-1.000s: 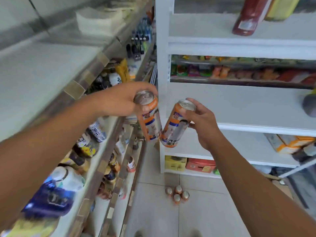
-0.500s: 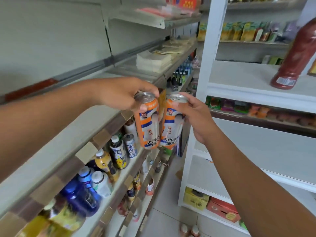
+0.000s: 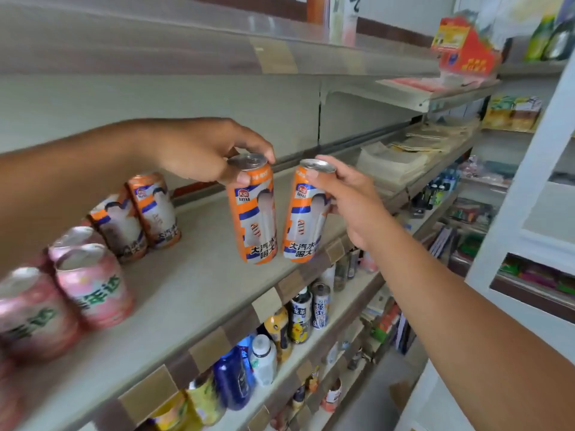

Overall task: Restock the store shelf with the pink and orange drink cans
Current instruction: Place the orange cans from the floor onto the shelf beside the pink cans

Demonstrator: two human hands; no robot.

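Observation:
My left hand (image 3: 199, 150) grips an orange drink can (image 3: 253, 219) by its top rim. My right hand (image 3: 351, 197) holds a second orange can (image 3: 303, 225) near its top, just to the right of the first. Both cans hang upright just above the grey shelf (image 3: 193, 293). Two orange cans (image 3: 137, 213) stand on the shelf to the left, near the back. Several pink cans (image 3: 90, 284) stand at the shelf's left front, blurred.
The shelf's right part holds flat paper packs (image 3: 395, 160). Below it, a lower shelf carries bottles and cans (image 3: 298, 318). An upper shelf (image 3: 217, 48) overhangs. A white rack (image 3: 535, 188) with snacks stands at the right across the aisle.
The view has swung up and left, from the floor and white rack to the grey shelf. Both hands have carried the orange cans up over the shelf, slightly further apart.

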